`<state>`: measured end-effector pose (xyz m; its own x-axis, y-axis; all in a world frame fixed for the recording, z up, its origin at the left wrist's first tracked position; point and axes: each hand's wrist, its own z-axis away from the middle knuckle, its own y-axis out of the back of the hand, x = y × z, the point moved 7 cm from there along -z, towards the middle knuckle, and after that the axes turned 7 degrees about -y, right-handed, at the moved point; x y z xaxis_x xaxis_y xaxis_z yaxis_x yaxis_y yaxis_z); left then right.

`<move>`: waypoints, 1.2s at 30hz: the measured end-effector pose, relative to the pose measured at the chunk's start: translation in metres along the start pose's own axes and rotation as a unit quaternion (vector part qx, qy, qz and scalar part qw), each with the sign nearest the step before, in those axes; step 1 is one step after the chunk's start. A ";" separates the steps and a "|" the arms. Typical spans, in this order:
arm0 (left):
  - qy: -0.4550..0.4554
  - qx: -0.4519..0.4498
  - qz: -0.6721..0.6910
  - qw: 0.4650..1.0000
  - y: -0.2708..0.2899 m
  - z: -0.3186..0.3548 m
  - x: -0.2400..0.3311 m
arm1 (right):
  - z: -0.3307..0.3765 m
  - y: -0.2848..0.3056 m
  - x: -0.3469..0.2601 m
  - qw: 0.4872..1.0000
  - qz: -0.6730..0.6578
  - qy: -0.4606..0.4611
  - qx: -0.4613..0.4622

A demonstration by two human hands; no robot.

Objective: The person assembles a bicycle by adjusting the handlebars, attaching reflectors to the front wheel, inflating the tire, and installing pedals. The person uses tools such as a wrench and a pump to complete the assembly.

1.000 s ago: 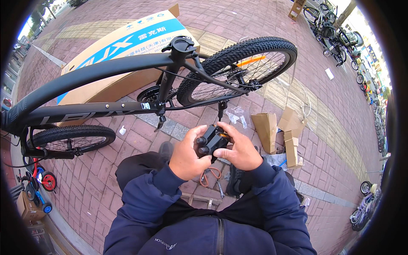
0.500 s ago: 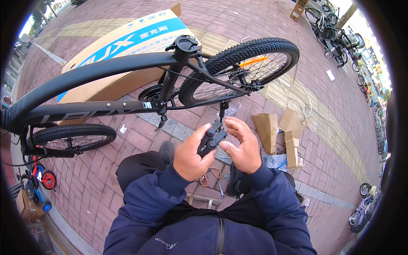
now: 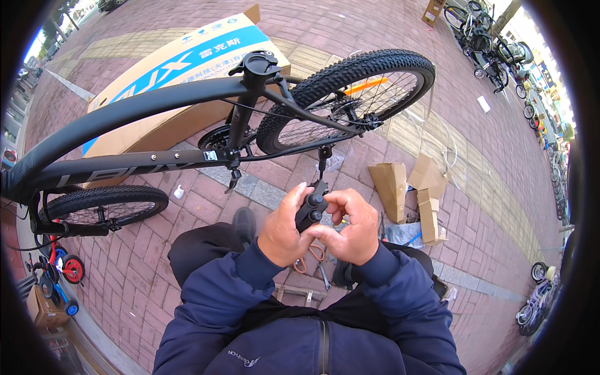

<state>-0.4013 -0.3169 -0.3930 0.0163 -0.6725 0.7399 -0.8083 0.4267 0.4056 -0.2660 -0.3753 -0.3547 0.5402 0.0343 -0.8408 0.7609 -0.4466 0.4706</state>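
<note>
Close in front of me, my left hand (image 3: 282,226) is wrapped round what look like black bicycle pedals (image 3: 310,209), with two round caps facing up. My right hand (image 3: 351,226) is curled against their right side, fingertips and thumb touching them. The fingers partly hide the pedals' shape. Just beyond my hands stands a dark bicycle, its frame (image 3: 125,109) reaching to the left and its knobby rear wheel (image 3: 350,94) to the right. The kickstand (image 3: 323,159) comes down behind the pedals. The front wheel (image 3: 103,206) lies to the left.
A large carton (image 3: 181,69) lies behind the bicycle. Torn cardboard (image 3: 390,190) is on the paving at right. Between my feet are a wrench (image 3: 324,277) and an orange-brown cord (image 3: 301,264). A small child's bike (image 3: 56,269) stands at far left; parked bicycles (image 3: 484,47) line the far right.
The pedals have turned a little in my left hand. My right hand has moved in to the left, its fingers curling onto them. The view has shifted slightly.
</note>
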 end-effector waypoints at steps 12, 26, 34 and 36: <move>-0.014 -0.024 -0.003 1.000 -0.012 0.004 0.000 | -0.011 0.007 0.001 0.995 -0.013 0.070 -0.073; 0.024 0.028 0.091 0.995 -0.005 0.001 0.001 | -0.012 0.027 0.011 0.998 -0.009 0.054 -0.019; -0.008 0.001 0.072 0.997 -0.008 0.003 0.003 | -0.003 0.009 -0.007 0.989 0.013 0.134 -0.057; -0.058 0.010 0.016 0.998 -0.006 0.003 0.004 | 0.000 -0.001 0.007 0.995 -0.029 -0.002 -0.097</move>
<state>-0.3981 -0.3238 -0.3939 -0.0770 -0.7251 0.6843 -0.8188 0.4376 0.3716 -0.2632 -0.3748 -0.3609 0.4930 0.0515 -0.8685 0.8456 -0.2632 0.4644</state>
